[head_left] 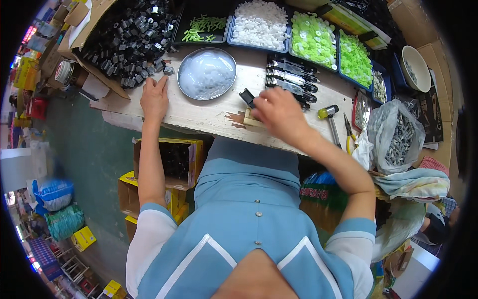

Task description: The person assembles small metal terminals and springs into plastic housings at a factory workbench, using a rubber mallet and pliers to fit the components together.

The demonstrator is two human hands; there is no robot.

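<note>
My left hand [155, 99] rests at the left of the worktable, fingers stretched out and a little apart. Their tips are right by a small black block [168, 71] at the edge of a heap of similar black blocks [134, 45]. Above a small pale wooden block [251, 119] at the table's front edge, my right hand [279, 110] has its fingers curled together. A black plastic part [247, 97] sticks out at those fingertips. The hand hides the far end of that part. Between my hands stands a round metal dish [207, 74] of whitish, translucent stuff.
Several black-and-silver parts [291, 82] lie in a row beyond my right hand. Trays of white pieces [259, 25] and green pieces [312, 37] line the back. At the right lie a yellow-headed hammer [328, 112], pliers [350, 134] and a bag of metal parts [398, 137].
</note>
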